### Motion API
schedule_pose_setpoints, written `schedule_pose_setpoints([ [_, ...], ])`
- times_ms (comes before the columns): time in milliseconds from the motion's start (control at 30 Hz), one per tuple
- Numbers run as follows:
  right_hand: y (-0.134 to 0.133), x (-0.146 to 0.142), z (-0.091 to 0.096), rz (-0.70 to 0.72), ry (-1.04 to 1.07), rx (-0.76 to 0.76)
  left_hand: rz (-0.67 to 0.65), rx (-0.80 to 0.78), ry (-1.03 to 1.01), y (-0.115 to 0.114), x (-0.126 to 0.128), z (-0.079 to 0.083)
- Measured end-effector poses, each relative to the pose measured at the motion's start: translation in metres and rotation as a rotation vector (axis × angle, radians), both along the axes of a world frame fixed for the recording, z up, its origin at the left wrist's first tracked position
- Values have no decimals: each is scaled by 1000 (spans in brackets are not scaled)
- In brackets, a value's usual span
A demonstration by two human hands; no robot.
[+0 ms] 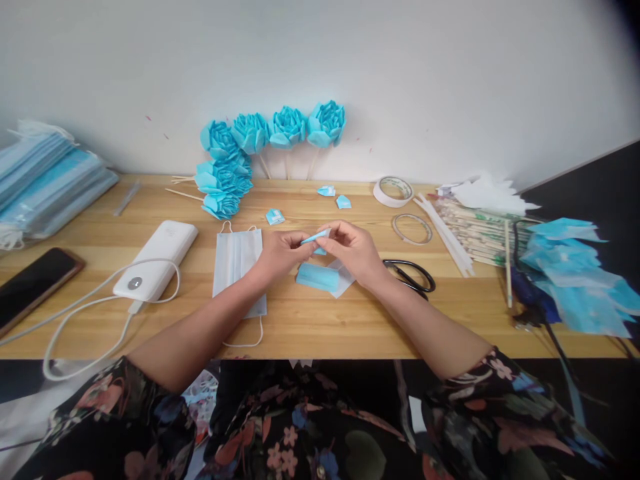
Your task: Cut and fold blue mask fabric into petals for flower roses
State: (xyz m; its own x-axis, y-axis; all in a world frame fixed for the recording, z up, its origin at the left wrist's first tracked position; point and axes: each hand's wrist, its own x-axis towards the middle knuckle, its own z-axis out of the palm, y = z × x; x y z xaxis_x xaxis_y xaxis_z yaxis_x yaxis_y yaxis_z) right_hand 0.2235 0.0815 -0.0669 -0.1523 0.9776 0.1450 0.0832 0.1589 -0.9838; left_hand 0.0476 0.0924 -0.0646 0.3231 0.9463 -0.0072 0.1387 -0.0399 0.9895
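A small blue piece of mask fabric (316, 237) is pinched between my two hands above the middle of the table. My left hand (284, 252) grips its left end, and my right hand (353, 248) grips its right end; both sets of fingers are closed. Below them lies a folded blue strip (318, 277) beside a translucent white sheet (344, 280). A whole face mask (237, 260) rests flat by my left forearm. Small cut blue pieces (275, 217) lie just beyond my hands. Black-handled scissors (413, 275) sit near my right wrist, their blades hidden.
Blue fabric flowers on sticks (287, 127) stand against the wall. A stack of masks (50, 180), a phone (37, 283) and a cabled power bank (156, 260) are on the left. Tape rolls (393, 191), wooden sticks (480, 230) and blue scraps (580, 273) lie right.
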Motion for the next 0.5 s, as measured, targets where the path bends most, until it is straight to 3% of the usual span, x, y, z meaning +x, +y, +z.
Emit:
schedule_pose_setpoints([
  [300,-2,1,-2,-113,-156,131,-61,-14,34,0,-1,-2],
  [500,-1,8,4,-112,-451,551,-74,-82,-53,1,-1,0],
])
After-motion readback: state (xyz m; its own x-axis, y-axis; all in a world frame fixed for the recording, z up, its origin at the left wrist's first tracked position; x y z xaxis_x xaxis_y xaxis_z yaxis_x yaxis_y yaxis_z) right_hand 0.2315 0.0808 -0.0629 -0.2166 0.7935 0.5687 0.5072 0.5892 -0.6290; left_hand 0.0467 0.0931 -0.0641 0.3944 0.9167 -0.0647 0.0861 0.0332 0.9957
